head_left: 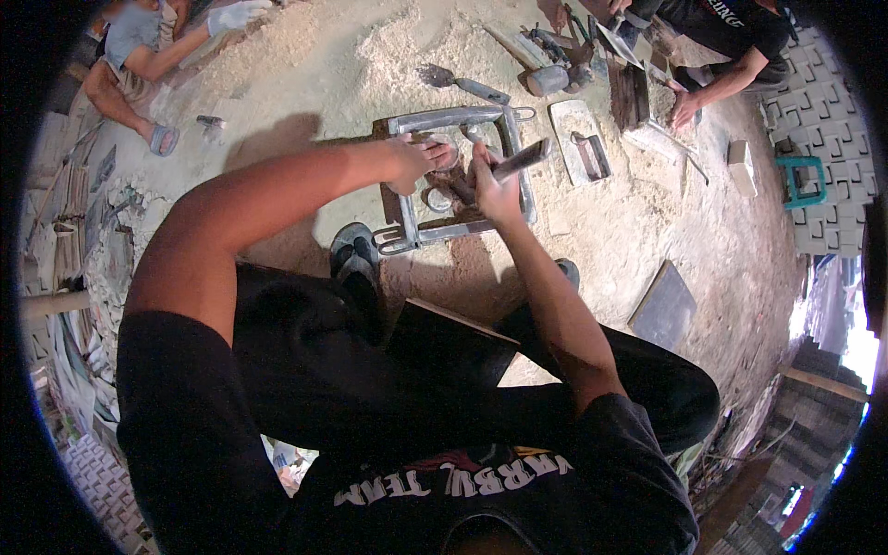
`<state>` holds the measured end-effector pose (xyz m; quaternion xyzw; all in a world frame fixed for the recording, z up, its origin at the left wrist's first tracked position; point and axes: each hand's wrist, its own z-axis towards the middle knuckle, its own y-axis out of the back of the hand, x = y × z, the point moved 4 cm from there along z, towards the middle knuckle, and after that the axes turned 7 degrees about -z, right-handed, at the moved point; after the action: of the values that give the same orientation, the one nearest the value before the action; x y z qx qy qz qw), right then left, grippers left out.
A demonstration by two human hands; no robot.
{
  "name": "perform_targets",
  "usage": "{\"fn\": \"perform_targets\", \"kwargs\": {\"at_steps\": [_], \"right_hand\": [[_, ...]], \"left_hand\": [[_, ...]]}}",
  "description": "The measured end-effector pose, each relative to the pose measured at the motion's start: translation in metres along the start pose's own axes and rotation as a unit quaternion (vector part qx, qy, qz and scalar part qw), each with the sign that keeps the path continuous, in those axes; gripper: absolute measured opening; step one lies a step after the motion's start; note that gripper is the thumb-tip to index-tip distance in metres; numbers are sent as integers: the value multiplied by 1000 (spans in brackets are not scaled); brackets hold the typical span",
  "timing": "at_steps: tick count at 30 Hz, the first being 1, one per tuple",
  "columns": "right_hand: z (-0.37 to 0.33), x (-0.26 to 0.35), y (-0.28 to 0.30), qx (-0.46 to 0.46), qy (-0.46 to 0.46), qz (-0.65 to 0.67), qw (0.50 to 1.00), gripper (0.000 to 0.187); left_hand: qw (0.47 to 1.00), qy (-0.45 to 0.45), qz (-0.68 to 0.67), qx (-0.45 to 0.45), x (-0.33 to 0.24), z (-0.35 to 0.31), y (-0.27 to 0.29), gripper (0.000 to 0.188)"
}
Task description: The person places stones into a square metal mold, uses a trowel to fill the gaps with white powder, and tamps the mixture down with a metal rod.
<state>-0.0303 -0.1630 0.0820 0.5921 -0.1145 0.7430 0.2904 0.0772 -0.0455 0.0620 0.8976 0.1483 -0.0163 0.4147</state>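
Could easily smack the left hand, fingers curled on sth inside the metal mould frame, w/ right hand fisted round that rammer handle, bc way too close.

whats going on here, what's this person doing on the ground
A person crouches on sandy ground over a square grey metal frame. The left hand reaches inside the frame, while the right hand has a grip on a short rod-like tool above it. A trowel lies beyond in the sand, and two other people work nearby.
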Motion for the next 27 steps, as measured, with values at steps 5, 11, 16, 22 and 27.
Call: {"fn": "perform_targets", "kwargs": {"at_steps": [5,11,16,22,27], "right_hand": [[10,43,-13,53,-72,-12,996,37],[48,28,-27,104,-116,73,985,30],[21,42,-32,145,31,85,985,31],[35,65,-74,210,-42,-32,976,30],[21,30,-77,280,20,-79,957,25]], "left_hand": [[999,-14,-12,-34,23,-12,-13,91],[996,62,21,-65,45,-23,-21,87],[990,122,-40,-64,57,-43,-13,90],[993,79,-83,-27,79,-41,-34,96],[991,99,-87,-24,61,-36,-28,93]]}}
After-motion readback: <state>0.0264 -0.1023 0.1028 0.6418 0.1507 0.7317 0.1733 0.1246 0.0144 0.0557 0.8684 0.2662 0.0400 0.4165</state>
